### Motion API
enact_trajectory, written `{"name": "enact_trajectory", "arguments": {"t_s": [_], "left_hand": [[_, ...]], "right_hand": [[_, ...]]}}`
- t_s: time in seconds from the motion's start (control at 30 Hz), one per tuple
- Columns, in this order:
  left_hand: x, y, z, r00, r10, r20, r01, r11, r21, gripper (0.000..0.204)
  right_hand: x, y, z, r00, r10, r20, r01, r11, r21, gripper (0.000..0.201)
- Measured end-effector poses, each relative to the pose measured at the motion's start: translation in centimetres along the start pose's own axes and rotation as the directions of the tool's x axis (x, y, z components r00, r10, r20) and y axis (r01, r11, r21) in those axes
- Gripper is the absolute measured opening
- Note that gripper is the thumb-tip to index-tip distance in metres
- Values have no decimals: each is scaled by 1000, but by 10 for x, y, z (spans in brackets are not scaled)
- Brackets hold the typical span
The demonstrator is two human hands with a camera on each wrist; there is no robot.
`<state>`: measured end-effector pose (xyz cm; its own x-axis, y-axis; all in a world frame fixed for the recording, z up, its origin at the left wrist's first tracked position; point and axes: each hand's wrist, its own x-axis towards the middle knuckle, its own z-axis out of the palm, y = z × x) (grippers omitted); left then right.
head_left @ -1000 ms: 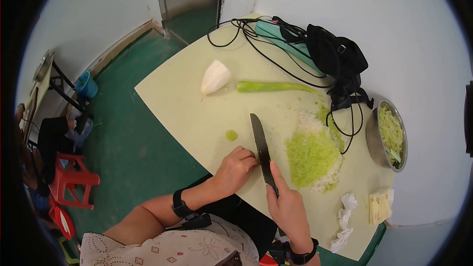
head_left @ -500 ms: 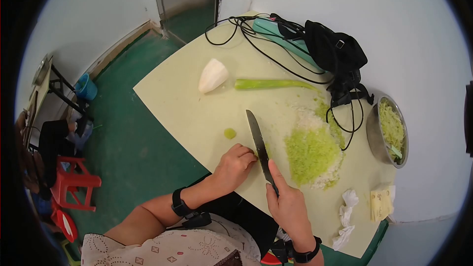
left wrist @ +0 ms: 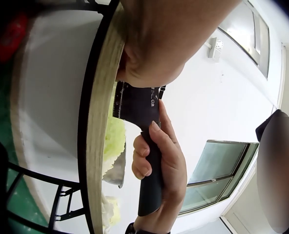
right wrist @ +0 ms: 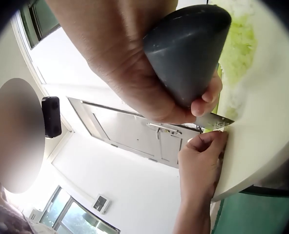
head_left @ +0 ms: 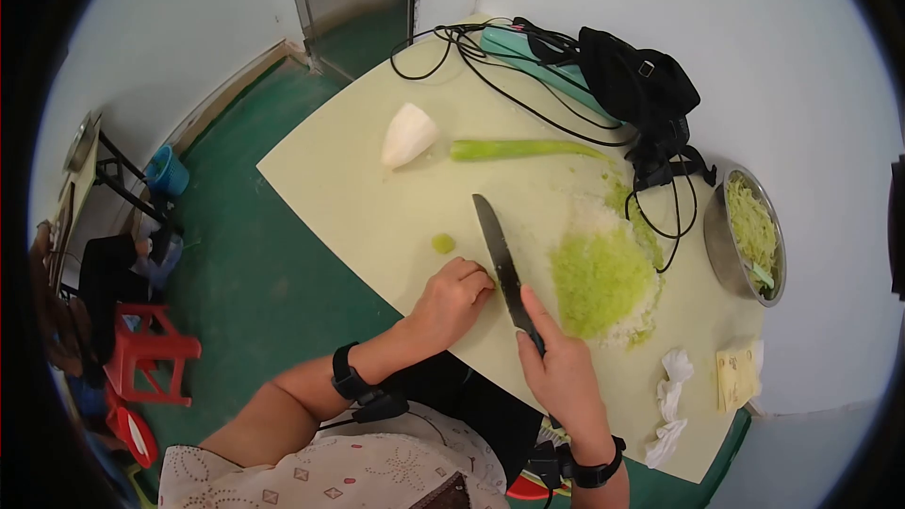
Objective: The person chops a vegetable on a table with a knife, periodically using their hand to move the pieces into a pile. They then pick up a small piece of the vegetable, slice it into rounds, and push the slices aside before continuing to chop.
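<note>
My right hand (head_left: 566, 377) grips the black handle of a knife (head_left: 500, 250), whose dark blade points away across the table. Close to the blade's left side, my left hand (head_left: 448, 306) rests on the tabletop with curled fingers. At its fingertips a small green piece (right wrist: 213, 129) shows beside the blade in the right wrist view, mostly hidden. A round green slice (head_left: 443, 243) lies just beyond the left hand. Right of the knife spreads a pile of finely chopped green vegetable (head_left: 599, 283). Farther back lie a peeled white chunk (head_left: 410, 136) and a long green stalk (head_left: 518, 149).
A metal bowl of green shreds (head_left: 745, 236) stands at the table's right edge. Black cables and a black bag (head_left: 636, 71) lie at the back. Crumpled tissue (head_left: 672, 396) and a yellow packet (head_left: 737, 377) are at the near right. A red stool (head_left: 151, 349) stands left on the floor.
The head view has shifted slightly, so the table's contents appear a little higher. Both hands keep their holds, and the blade stands slightly farther from my left fingers.
</note>
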<state>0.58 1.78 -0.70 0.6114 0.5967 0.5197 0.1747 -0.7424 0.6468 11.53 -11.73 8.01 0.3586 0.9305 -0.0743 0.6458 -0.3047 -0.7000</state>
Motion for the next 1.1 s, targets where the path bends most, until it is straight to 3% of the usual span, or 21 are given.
{"name": "enact_trajectory", "arguments": {"t_s": [0.43, 0.53, 0.63, 0.73, 0.83, 0.93, 1.03, 1.1], "left_hand": [[-2, -7, 2, 997, 64, 37, -65, 997, 39, 11], [-1, -6, 1, 997, 63, 42, -65, 997, 49, 11], [2, -9, -4, 996, 38, 85, -35, 999, -33, 10], [11, -7, -18, 966, -13, 258, 31, 997, -66, 11], [13, -9, -22, 953, 4, 304, 19, 997, -70, 13], [13, -7, -21, 957, 9, 291, 7, 999, -53, 14], [13, 2, -27, 947, -141, 288, 165, 984, -61, 16], [7, 3, -28, 960, -171, 220, 182, 983, -33, 16]], "right_hand": [[5, 2, 12, 995, -90, -52, 87, 995, -50, 52], [15, -1, 14, 998, -56, -43, 54, 998, -32, 53], [20, 2, 11, 996, 94, 5, -94, 990, 105, 53], [12, 12, 19, 983, -55, -178, 60, 998, 26, 49], [4, 9, 10, 1000, -5, -10, 4, 997, -71, 41], [-1, 6, 10, 997, 73, 37, -75, 996, 48, 37], [-6, 4, 5, 998, 64, 15, -63, 998, -7, 37], [-10, 3, 3, 998, 39, -46, -43, 994, -97, 36]]}}
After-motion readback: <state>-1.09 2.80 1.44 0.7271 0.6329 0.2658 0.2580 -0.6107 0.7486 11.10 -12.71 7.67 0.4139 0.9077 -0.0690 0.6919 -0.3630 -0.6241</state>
